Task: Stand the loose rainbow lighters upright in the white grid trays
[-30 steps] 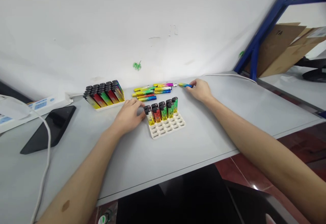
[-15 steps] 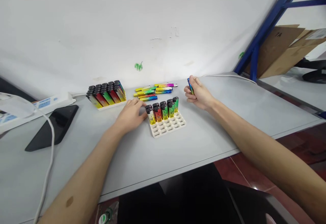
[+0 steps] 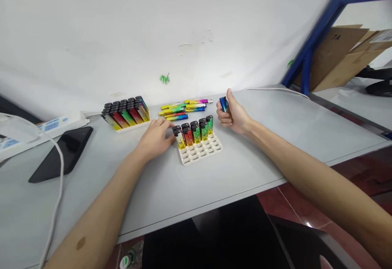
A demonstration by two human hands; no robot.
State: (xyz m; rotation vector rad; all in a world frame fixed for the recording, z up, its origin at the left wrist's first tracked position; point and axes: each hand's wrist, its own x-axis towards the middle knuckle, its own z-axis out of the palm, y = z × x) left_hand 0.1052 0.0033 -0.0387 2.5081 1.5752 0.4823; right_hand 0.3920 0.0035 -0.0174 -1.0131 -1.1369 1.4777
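Note:
My left hand (image 3: 155, 138) rests on the table, its thumb and fingers apart, against the left side of a white rack (image 3: 202, 153). Several lighters (image 3: 197, 132) with black tops and coloured see-through bodies stand upright in the rack's rear rows; its front slots hold none. Right of the rack and above the table, my right hand (image 3: 237, 114) is closed around a shiny blue lighter (image 3: 224, 105), thumb raised near its top. The fingers hide its lower part. Behind the rack lie several loose, shiny multicoloured lighters (image 3: 183, 109) in a pile.
A second rack (image 3: 134, 126) full of black-topped lighters stands at the back left. Farther left are a black phone (image 3: 69, 150), a white power strip (image 3: 55, 125) and a white cable (image 3: 61, 171). Cardboard boxes (image 3: 343, 61) stand beyond a blue metal frame (image 3: 306, 65) at right.
My right hand has turned and shifted slightly left, showing more of the blue lighter, and its thumb has lifted. The left hand stays by the rack. The whole view has shifted slightly.

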